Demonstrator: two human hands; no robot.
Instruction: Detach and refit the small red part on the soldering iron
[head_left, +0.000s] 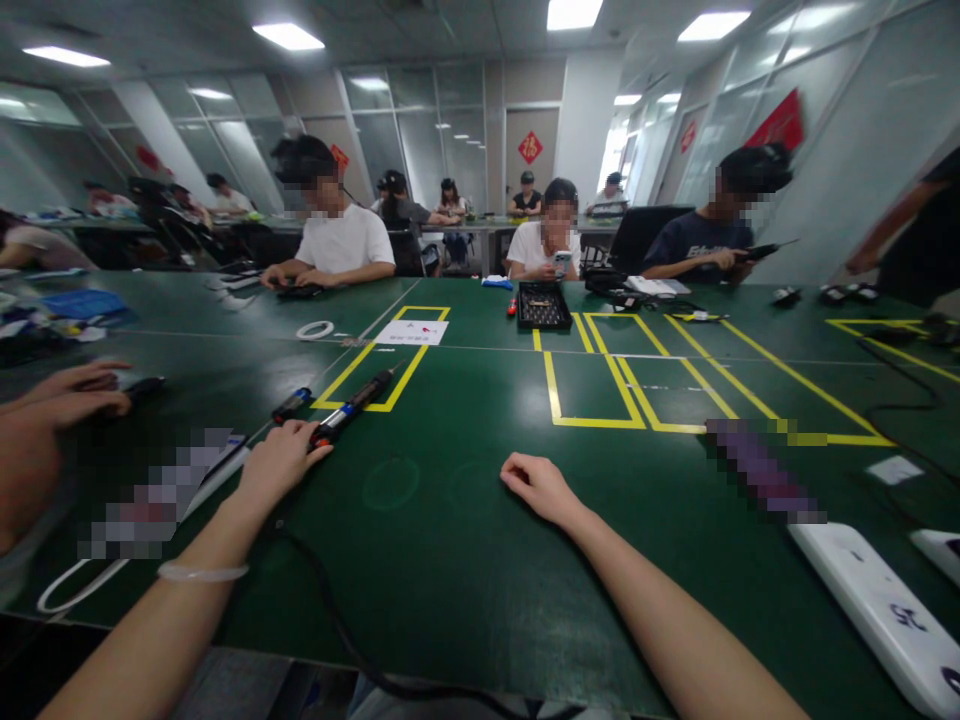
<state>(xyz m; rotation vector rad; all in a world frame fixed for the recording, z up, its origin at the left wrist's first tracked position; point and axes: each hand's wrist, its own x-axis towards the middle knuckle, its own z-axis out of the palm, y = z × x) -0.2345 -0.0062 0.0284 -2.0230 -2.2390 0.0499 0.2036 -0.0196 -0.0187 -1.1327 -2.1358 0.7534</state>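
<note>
My left hand [281,462] lies on the green table [450,540] with its fingers closed round the rear end of a black electric screwdriver [352,405], which points away to the upper right across a yellow taped box. Its cable runs back under my forearm to the table's near edge. My right hand [536,485] rests on the mat in a loose fist, fingers curled, holding nothing. A second, shorter black and blue tool [291,404] lies just left of the screwdriver.
Yellow tape outlines [637,385] mark the table centre and right. A black parts tray [544,306] and a white paper [411,332] lie farther off. White power strips [877,600] sit at the right. Another person's hands [71,395] are at the left; several people sit opposite.
</note>
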